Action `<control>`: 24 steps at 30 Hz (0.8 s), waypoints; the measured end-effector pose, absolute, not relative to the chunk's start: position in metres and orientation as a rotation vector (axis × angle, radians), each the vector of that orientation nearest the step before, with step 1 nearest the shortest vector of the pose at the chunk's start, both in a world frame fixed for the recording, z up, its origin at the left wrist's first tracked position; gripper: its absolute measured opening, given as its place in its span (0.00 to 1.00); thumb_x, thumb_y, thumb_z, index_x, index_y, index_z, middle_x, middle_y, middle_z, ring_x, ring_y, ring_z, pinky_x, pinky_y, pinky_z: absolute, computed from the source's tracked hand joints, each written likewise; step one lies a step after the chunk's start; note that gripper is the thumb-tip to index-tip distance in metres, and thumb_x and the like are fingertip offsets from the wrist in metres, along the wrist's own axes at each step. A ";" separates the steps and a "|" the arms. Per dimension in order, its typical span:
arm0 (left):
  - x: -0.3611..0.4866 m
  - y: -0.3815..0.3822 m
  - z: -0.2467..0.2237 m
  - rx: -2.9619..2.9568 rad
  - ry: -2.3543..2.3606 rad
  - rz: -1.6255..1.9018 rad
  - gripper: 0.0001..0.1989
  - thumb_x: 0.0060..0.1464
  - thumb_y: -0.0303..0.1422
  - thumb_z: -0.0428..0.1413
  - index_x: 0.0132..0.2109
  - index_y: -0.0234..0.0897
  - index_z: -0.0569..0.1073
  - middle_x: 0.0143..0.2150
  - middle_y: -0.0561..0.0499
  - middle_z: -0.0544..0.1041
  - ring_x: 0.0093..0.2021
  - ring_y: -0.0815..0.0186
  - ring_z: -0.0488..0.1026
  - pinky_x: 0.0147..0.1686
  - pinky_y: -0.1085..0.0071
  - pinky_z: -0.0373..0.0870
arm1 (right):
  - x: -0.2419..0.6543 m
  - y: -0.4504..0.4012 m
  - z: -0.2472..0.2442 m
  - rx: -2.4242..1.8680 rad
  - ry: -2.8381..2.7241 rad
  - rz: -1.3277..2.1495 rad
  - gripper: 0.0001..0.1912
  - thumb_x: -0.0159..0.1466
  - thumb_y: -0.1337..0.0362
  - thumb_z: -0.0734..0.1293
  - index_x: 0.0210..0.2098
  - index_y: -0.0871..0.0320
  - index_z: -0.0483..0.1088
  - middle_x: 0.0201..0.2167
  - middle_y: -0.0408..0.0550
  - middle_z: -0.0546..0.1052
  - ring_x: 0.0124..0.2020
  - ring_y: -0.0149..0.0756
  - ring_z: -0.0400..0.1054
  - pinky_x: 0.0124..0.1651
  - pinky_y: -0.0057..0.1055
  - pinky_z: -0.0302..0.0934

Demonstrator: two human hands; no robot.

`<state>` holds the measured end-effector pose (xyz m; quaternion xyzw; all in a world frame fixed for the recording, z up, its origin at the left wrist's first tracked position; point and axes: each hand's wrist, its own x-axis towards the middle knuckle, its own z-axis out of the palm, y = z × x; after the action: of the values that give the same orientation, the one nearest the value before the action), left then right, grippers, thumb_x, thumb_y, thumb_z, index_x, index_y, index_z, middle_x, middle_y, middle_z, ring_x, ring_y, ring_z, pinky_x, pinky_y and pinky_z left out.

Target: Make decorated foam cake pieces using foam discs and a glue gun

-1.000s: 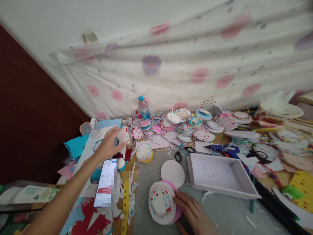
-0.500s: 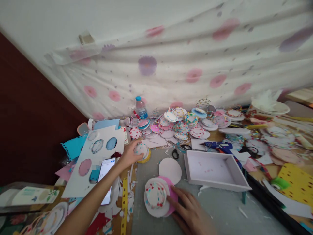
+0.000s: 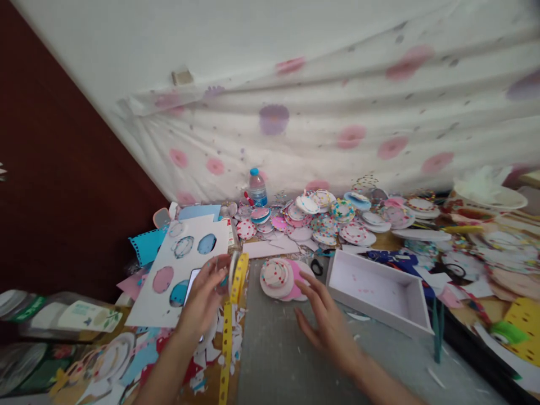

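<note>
My left hand (image 3: 206, 293) grips a round white-and-yellow stack (image 3: 238, 277), tilted on edge, its yellow rim with small dark dots. The fingers partly hide its white side. On the grey cutting mat (image 3: 270, 354), white and pink paper discs lie overlapped, a small white hat-like piece (image 3: 275, 273) with red and teal dots on top. Beside the pink disc (image 3: 293, 284) is my right hand (image 3: 327, 323), open, fingers apart and nothing in them; whether a fingertip touches the disc I cannot tell. Below my left hand runs a yellow dotted strip (image 3: 226, 349).
A shallow white box (image 3: 379, 292) sits right of the mat, black-handled scissors (image 3: 316, 267) beside it. Decorated discs (image 3: 324, 216) are heaped along the back with a water bottle (image 3: 257, 188). A phone (image 3: 192, 281), partly covered, lies left near a white sheet (image 3: 156, 304) and scraps.
My left hand has lifted the white-and-yellow stack and turned it on edge. The overlapped discs now lie farther back on the mat. My right hand has loosened from them. The view has shifted.
</note>
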<state>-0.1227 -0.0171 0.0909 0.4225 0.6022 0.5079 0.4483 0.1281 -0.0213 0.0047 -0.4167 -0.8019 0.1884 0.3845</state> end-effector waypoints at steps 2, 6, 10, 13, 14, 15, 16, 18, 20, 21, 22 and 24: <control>-0.103 -0.031 0.079 1.072 1.394 1.238 0.22 0.50 0.42 0.54 0.53 0.50 0.66 0.60 0.49 0.68 0.63 0.51 0.62 0.55 0.52 0.68 | 0.125 -0.038 0.021 -0.927 -1.968 0.773 0.35 0.64 0.65 0.62 0.67 0.55 0.43 0.65 0.59 0.55 0.63 0.45 0.56 0.57 0.40 0.62; -0.060 -0.053 0.050 1.185 1.174 1.103 0.27 0.51 0.44 0.55 0.58 0.53 0.61 0.63 0.49 0.65 0.67 0.53 0.55 0.61 0.52 0.61 | 0.122 -0.060 0.024 -0.872 -1.862 1.001 0.40 0.65 0.59 0.62 0.68 0.55 0.35 0.67 0.58 0.52 0.66 0.45 0.51 0.62 0.42 0.56; -0.029 -0.072 0.027 1.251 1.184 0.964 0.31 0.54 0.46 0.52 0.63 0.58 0.52 0.68 0.51 0.56 0.69 0.56 0.50 0.62 0.52 0.61 | 0.138 -0.067 0.012 -0.966 -1.912 1.010 0.31 0.69 0.60 0.56 0.68 0.53 0.41 0.67 0.53 0.55 0.67 0.40 0.48 0.66 0.43 0.49; -0.013 -0.086 0.019 1.185 1.263 1.085 0.31 0.55 0.44 0.51 0.64 0.57 0.50 0.67 0.48 0.56 0.68 0.58 0.53 0.64 0.54 0.57 | 0.155 -0.075 0.013 -0.953 -1.985 1.001 0.30 0.70 0.60 0.55 0.69 0.54 0.40 0.67 0.53 0.55 0.67 0.39 0.48 0.66 0.42 0.49; -0.009 -0.090 0.019 1.169 1.275 1.111 0.31 0.54 0.43 0.53 0.63 0.56 0.52 0.67 0.47 0.58 0.67 0.57 0.54 0.64 0.55 0.56 | 0.159 -0.079 0.014 -0.956 -1.993 1.006 0.30 0.70 0.60 0.54 0.69 0.54 0.39 0.67 0.53 0.55 0.67 0.39 0.48 0.66 0.42 0.50; -0.005 -0.094 0.018 1.158 1.272 1.119 0.31 0.53 0.42 0.55 0.62 0.54 0.55 0.66 0.46 0.60 0.66 0.56 0.56 0.64 0.55 0.57 | 0.163 -0.083 0.015 -0.958 -2.003 1.020 0.30 0.71 0.60 0.53 0.69 0.54 0.40 0.67 0.53 0.55 0.67 0.39 0.49 0.66 0.42 0.50; -0.003 -0.097 0.019 1.148 1.260 1.121 0.31 0.51 0.41 0.57 0.60 0.52 0.57 0.64 0.44 0.62 0.65 0.54 0.58 0.63 0.54 0.59 | 0.166 -0.087 0.017 -0.956 -2.016 1.043 0.29 0.71 0.60 0.53 0.69 0.54 0.40 0.67 0.53 0.55 0.67 0.40 0.49 0.66 0.43 0.50; 0.002 -0.103 0.020 1.122 1.240 1.153 0.31 0.48 0.38 0.61 0.58 0.46 0.61 0.62 0.43 0.65 0.63 0.52 0.62 0.60 0.53 0.63 | 0.172 -0.094 0.019 -0.948 -2.033 1.104 0.29 0.71 0.59 0.53 0.69 0.54 0.42 0.67 0.53 0.56 0.66 0.41 0.51 0.65 0.44 0.50; 0.006 -0.109 0.022 1.084 1.233 1.186 0.32 0.45 0.35 0.63 0.57 0.43 0.62 0.60 0.42 0.67 0.61 0.51 0.65 0.56 0.55 0.68 | 0.178 -0.100 0.020 -0.949 -2.027 1.165 0.28 0.71 0.58 0.52 0.68 0.54 0.44 0.66 0.54 0.58 0.65 0.42 0.53 0.64 0.44 0.52; 0.008 -0.111 0.022 1.064 1.233 1.190 0.32 0.45 0.34 0.64 0.57 0.42 0.63 0.59 0.43 0.68 0.60 0.52 0.66 0.55 0.56 0.69 | 0.180 -0.103 0.019 -0.957 -2.018 1.187 0.27 0.71 0.58 0.52 0.68 0.54 0.45 0.65 0.54 0.59 0.64 0.41 0.55 0.64 0.44 0.53; 0.009 -0.114 0.022 1.047 1.232 1.188 0.32 0.44 0.33 0.64 0.57 0.42 0.64 0.59 0.43 0.69 0.59 0.53 0.68 0.54 0.58 0.70 | 0.183 -0.106 0.019 -0.966 -2.011 1.200 0.27 0.71 0.58 0.52 0.68 0.53 0.46 0.64 0.53 0.61 0.63 0.41 0.56 0.63 0.43 0.54; 0.012 -0.119 0.021 1.023 1.233 1.169 0.31 0.43 0.32 0.64 0.56 0.41 0.65 0.57 0.44 0.71 0.57 0.55 0.70 0.53 0.61 0.71 | 0.187 -0.110 0.017 -0.972 -2.016 1.211 0.25 0.71 0.58 0.52 0.66 0.53 0.49 0.62 0.53 0.64 0.61 0.41 0.59 0.62 0.42 0.55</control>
<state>0.0123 -0.1190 0.0214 0.4318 0.5205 0.4932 0.5472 0.1873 -0.1101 0.0168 -0.3650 -0.7573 0.4548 0.2940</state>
